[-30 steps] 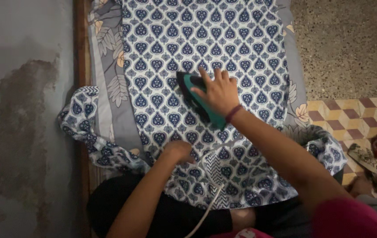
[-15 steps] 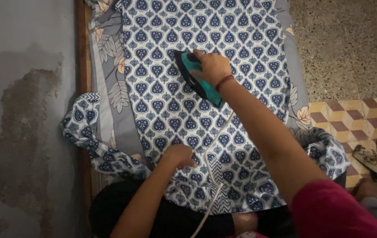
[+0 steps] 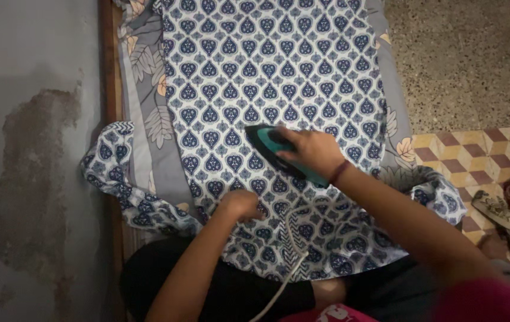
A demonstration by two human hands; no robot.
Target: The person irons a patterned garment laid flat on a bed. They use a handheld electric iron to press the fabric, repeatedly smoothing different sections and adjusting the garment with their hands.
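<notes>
grey leaf-print bedsheet (image 3: 148,119) covers the padded surface we sit at, with a blue and white patterned cloth (image 3: 279,59) spread flat over it. nearest us, dark trousers (image 3: 231,292) and a white cord (image 3: 288,256) that runs up over the near hem of the cloth. our left hand (image 3: 240,204) sits on the cloth near that hem, fingers curled under and pressing the fabric; we cannot tell if it pinches a fold. just beyond, our right hand (image 3: 314,152) is closed around the handle of a teal iron (image 3: 276,149), red band on the wrist. iron lies soleplate down on the cloth, a bit right of its middle, tip pointing left. cloth sleeves bunch off both sides, left one (image 3: 112,173) over the wooden edge (image 3: 109,71). further out: stained grey wall (image 3: 28,149) on the left, speckled floor (image 3: 463,59) and a checked mat (image 3: 457,149) with a sandal (image 3: 499,211) on the right.
</notes>
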